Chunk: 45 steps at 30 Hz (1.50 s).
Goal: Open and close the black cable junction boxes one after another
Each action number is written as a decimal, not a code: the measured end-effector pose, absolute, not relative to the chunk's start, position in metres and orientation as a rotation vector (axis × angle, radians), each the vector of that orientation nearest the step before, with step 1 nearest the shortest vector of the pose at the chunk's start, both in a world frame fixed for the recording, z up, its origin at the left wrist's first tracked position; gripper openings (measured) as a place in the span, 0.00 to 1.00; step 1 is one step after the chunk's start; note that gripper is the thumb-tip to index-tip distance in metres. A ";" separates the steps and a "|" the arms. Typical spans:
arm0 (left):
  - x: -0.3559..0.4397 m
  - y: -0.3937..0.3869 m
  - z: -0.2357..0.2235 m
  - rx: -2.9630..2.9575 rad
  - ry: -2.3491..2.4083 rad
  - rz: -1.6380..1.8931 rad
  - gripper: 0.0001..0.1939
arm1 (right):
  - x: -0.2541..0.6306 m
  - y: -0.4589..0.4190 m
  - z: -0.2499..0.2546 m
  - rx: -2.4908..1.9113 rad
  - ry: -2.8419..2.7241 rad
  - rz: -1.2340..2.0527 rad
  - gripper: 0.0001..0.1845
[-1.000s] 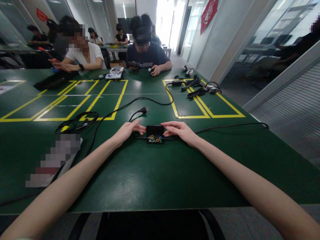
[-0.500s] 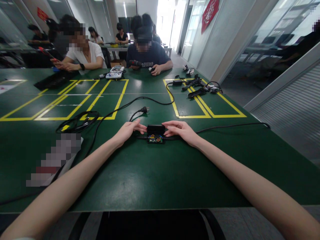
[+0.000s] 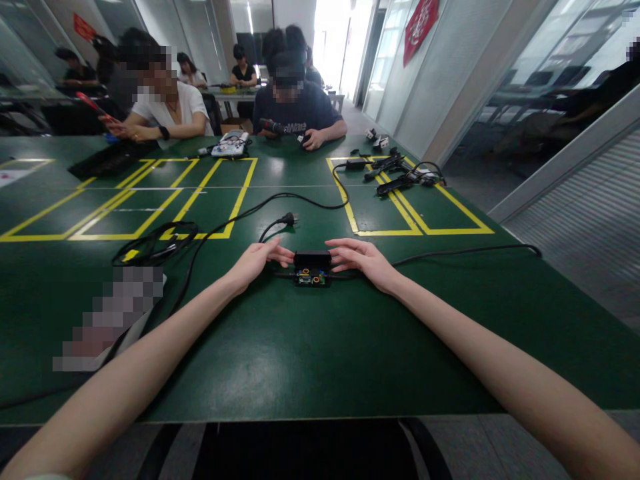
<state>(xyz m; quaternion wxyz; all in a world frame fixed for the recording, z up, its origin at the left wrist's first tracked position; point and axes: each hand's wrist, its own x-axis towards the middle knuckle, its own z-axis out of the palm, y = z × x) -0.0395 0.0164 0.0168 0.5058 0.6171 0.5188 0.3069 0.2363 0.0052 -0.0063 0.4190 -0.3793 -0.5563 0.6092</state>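
A black power adapter case (image 3: 312,283) lies opened on the green table, its circuit board with copper-coloured coils (image 3: 306,273) facing up. Just behind the board, the black cover (image 3: 313,258) stands on edge, tilted, between my two hands. The fingertips of my left hand (image 3: 260,260) press on the cover's left end. At its right end are the fingers of my right hand (image 3: 363,262), with the index finger raised a little above the others. Black cables run from both sides of the case, partly hidden by my hands. A mains plug (image 3: 289,219) lies beyond my left hand.
A coiled black cable (image 3: 157,243) and a blurred flat packet (image 3: 115,320) lie to the left. Yellow tape (image 3: 240,200) marks rectangles on the table. Black parts (image 3: 393,173) are piled at the far right. Two people sit across the table, one holding a power screwdriver (image 3: 270,127).
The index finger of my right hand has lifted slightly from the cover's upper corner. The cover and my left hand stay almost where they were.
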 end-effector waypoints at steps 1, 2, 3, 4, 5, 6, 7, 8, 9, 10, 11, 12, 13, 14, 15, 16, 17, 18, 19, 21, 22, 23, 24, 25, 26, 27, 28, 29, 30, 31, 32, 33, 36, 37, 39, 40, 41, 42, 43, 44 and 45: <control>-0.039 0.016 0.017 1.495 1.256 0.738 0.29 | 0.236 0.005 -0.006 -0.947 -1.395 1.529 0.19; -0.039 0.016 0.018 1.500 1.260 0.735 0.29 | 0.236 0.005 -0.006 -0.943 -1.395 1.533 0.19; -0.039 0.016 0.018 1.500 1.263 0.733 0.29 | 0.236 0.006 -0.006 -0.939 -1.394 1.537 0.19; -0.039 0.016 0.018 1.496 1.264 0.732 0.28 | 0.237 0.006 -0.006 -0.936 -1.392 1.542 0.19; -0.039 0.016 0.018 1.489 1.265 0.733 0.28 | 0.237 0.006 -0.006 -0.933 -1.390 1.546 0.19; -0.039 0.015 0.018 1.481 1.264 0.735 0.28 | 0.237 0.006 -0.006 -0.931 -1.390 1.548 0.19; -0.039 0.015 0.019 1.475 1.263 0.738 0.28 | 0.238 0.006 -0.006 -0.928 -1.391 1.549 0.20; -0.039 0.015 0.018 1.471 1.260 0.740 0.28 | 0.238 0.006 -0.007 -0.926 -1.395 1.549 0.20; -0.039 0.015 0.018 1.466 1.260 0.743 0.28 | 0.238 0.007 -0.007 -0.924 -1.400 1.549 0.20; -0.039 0.016 0.018 1.462 1.260 0.745 0.28 | 0.239 0.007 -0.008 -0.923 -1.408 1.549 0.21; -0.039 0.016 0.018 1.459 1.260 0.747 0.28 | 0.239 0.007 -0.008 -0.922 -1.417 1.548 0.21; -0.039 0.016 0.018 1.457 1.259 0.748 0.28 | 0.239 0.007 -0.008 -0.922 -1.424 1.550 0.21; -0.039 0.016 0.017 1.459 1.259 0.749 0.28 | 0.240 0.008 -0.008 -0.922 -1.428 1.552 0.21; -0.039 0.016 0.017 1.465 1.257 0.748 0.28 | 0.240 0.008 -0.008 -0.922 -1.427 1.557 0.21; -0.040 0.016 0.017 1.474 1.251 0.747 0.29 | 0.240 0.008 -0.008 -0.922 -1.423 1.565 0.21; -0.040 0.016 0.016 1.484 1.240 0.746 0.29 | 0.240 0.007 -0.008 -0.922 -1.419 1.573 0.21; -0.040 0.016 0.016 1.490 1.229 0.748 0.29 | 0.240 0.007 -0.007 -0.920 -1.418 1.581 0.21; -0.041 0.016 0.016 1.494 1.217 0.749 0.30 | 0.239 0.007 -0.007 -0.919 -1.420 1.585 0.21; -0.041 0.016 0.015 1.496 1.205 0.751 0.29 | 0.239 0.006 -0.007 -0.919 -1.425 1.586 0.21; -0.041 0.016 0.015 1.498 1.195 0.754 0.29 | 0.239 0.006 -0.006 -0.920 -1.437 1.579 0.22; -0.041 0.016 0.015 1.500 1.197 0.753 0.29 | 0.239 0.005 -0.006 -0.922 -1.442 1.574 0.22; -0.041 0.016 0.015 1.505 1.200 0.751 0.29 | 0.238 0.005 -0.006 -0.924 -1.447 1.571 0.22; -0.041 0.016 0.015 1.510 1.204 0.749 0.29 | 0.238 0.005 -0.006 -0.925 -1.451 1.569 0.22; -0.040 0.016 0.015 1.514 1.208 0.746 0.29 | 0.239 0.005 -0.006 -0.923 -1.454 1.570 0.22; -0.040 0.016 0.015 1.516 1.210 0.745 0.29 | 0.239 0.005 -0.006 -0.920 -1.456 1.572 0.22; -0.040 0.016 0.015 1.516 1.210 0.745 0.29 | 0.239 0.005 -0.006 -0.916 -1.458 1.575 0.22; -0.040 0.016 0.015 1.512 1.209 0.746 0.29 | 0.239 0.005 -0.006 -0.910 -1.458 1.580 0.22; -0.040 0.016 0.015 1.506 1.207 0.747 0.28 | 0.239 0.005 -0.006 -0.904 -1.459 1.583 0.22; -0.039 0.016 0.015 1.499 1.202 0.750 0.28 | 0.239 0.005 -0.006 -0.900 -1.461 1.585 0.22; -0.039 0.016 0.014 1.492 1.199 0.753 0.27 | 0.240 0.005 -0.006 -0.896 -1.464 1.586 0.22; -0.039 0.016 0.014 1.486 1.196 0.756 0.27 | 0.240 0.005 -0.005 -0.894 -1.469 1.585 0.22; -0.040 0.017 0.014 1.483 1.193 0.760 0.27 | 0.240 0.005 -0.005 -0.891 -1.476 1.583 0.21; -0.040 0.017 0.013 1.478 1.185 0.769 0.26 | 0.240 0.004 -0.004 -0.879 -1.495 1.581 0.22; -0.040 0.017 0.013 1.478 1.183 0.771 0.26 | 0.240 0.004 -0.003 -0.874 -1.502 1.582 0.22; -0.040 0.017 0.013 1.484 1.182 0.771 0.26 | 0.240 0.003 -0.003 -0.859 -1.516 1.586 0.22; -0.040 0.016 0.013 1.489 1.181 0.771 0.27 | 0.241 0.003 -0.003 -0.850 -1.523 1.586 0.22; -0.040 0.016 0.013 1.494 1.179 0.770 0.27 | 0.241 0.003 -0.003 -0.843 -1.530 1.584 0.22; -0.040 0.016 0.013 1.498 1.177 0.771 0.27 | 0.240 0.002 -0.003 -0.837 -1.537 1.577 0.22; -0.040 0.016 0.013 1.501 1.174 0.772 0.27 | 0.240 0.002 -0.003 -0.835 -1.547 1.566 0.22; -0.040 0.016 0.012 1.504 1.172 0.773 0.27 | 0.240 0.002 -0.004 -0.835 -1.557 1.554 0.21; -0.039 0.016 0.012 1.507 1.171 0.775 0.27 | 0.240 0.002 -0.004 -0.837 -1.569 1.543 0.21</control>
